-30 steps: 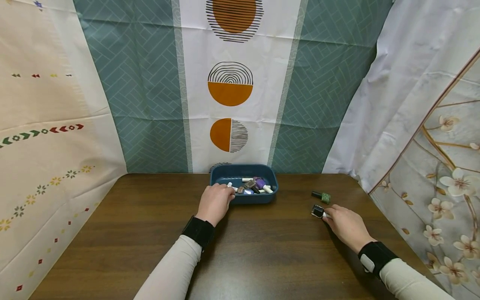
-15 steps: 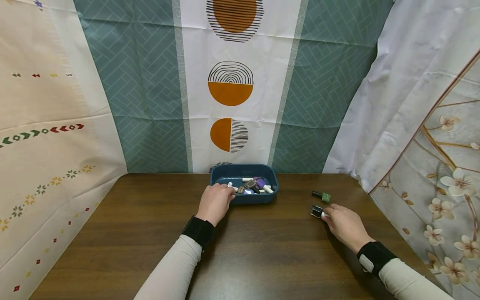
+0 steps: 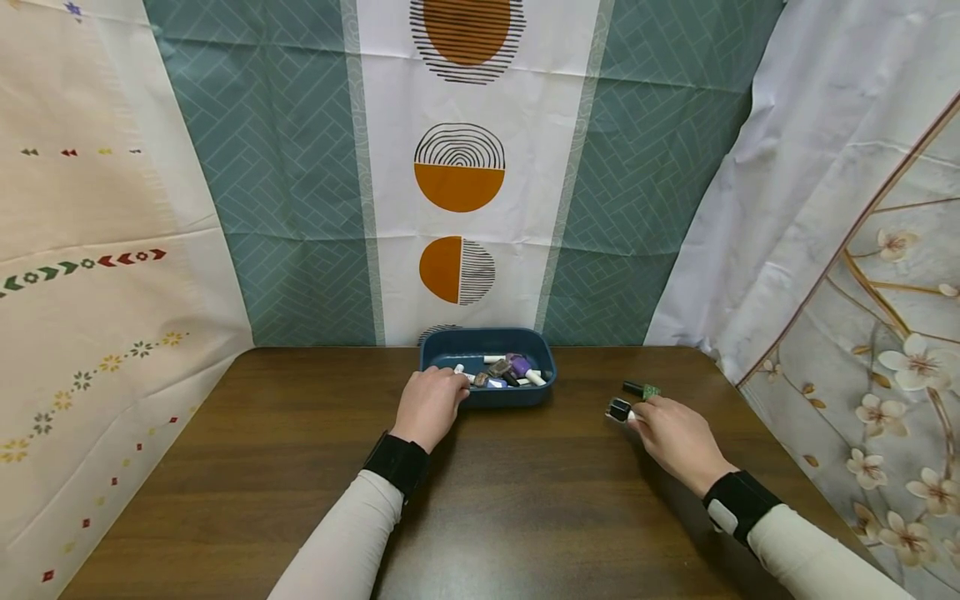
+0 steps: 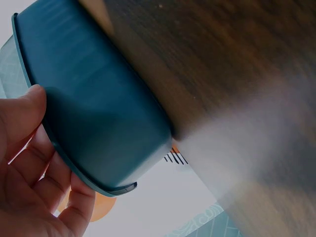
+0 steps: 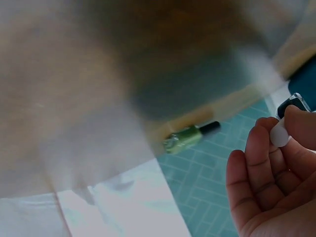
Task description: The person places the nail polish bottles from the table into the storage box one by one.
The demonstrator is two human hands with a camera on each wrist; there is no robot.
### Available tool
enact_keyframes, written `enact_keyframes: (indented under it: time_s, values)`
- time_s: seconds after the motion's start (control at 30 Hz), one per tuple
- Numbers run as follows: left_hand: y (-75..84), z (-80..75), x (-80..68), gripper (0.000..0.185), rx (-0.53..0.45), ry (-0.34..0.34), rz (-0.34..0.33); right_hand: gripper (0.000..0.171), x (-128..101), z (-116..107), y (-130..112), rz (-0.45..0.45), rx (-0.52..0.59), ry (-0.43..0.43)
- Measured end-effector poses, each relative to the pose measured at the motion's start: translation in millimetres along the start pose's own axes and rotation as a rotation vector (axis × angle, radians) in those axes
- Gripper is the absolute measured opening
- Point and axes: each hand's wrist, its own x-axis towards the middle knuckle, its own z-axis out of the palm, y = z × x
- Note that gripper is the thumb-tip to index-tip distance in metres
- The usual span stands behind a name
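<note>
Lifting off the table now, the dark bottle (image 3: 619, 410) is travelling left and a bit farther out, pinched by its white cap in the right hand (image 3: 675, 442). A second ago it was sitting lower and more to the right, close to the near side of the green bottle (image 3: 643, 389); now it's hanging just left of that one and the hand is coming along with it, so the gap to the blue tray (image 3: 487, 392) is shrinking. In the right wrist view the fingers (image 5: 266, 148) are curling around the cap, with the dark glass (image 5: 294, 103) poking out past the fingertips, so it's a proper hold and not just a nudge.

Meanwhile the left hand (image 3: 430, 406) isn't budging at all. It's gripping the tray's near left rim, thumb (image 4: 22, 111) over the edge and fingers tucked underneath, same as before. The tray is already holding a jumble of other bottles (image 3: 510, 371), purple and white-capped ones among them.

I'm guessing the dark bottle is heading for the tray, while the green one is lying on its side on the table (image 3: 525, 500), untouched, off to the right.
</note>
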Motion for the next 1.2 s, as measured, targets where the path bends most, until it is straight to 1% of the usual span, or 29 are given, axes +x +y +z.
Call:
enact_keyframes:
  time_s: [0.1,0.27,0.4,0.63,1.0,1.2]
  values:
    - [-0.5,0.6,-0.2,0.008,0.008,0.01,0.006,0.012,7,-3,-5,-0.018,0.01,0.027]
    - [-0.5,0.3,0.1,0.01,0.004,0.002,-0.005,0.01,19,-7,-14,-0.062,0.033,0.086]
    - [0.1,-0.6,-0.4,0.009,-0.004,-0.003,-0.006,0.008,29,-9,-22,-0.092,0.055,0.109]
    - [-0.4,0.3,-0.7,0.009,-0.014,-0.011,-0.014,0.008,48,-9,-36,-0.099,0.07,0.096]
    - [1.6,-3.1,-0.8,0.009,-0.012,0.009,0.003,0.008,72,-5,-54,-0.084,0.096,0.074]
    - [0.6,-1.2,-1.5,0.009,-0.012,0.015,0.005,0.009,88,-3,-66,-0.084,0.09,0.067]
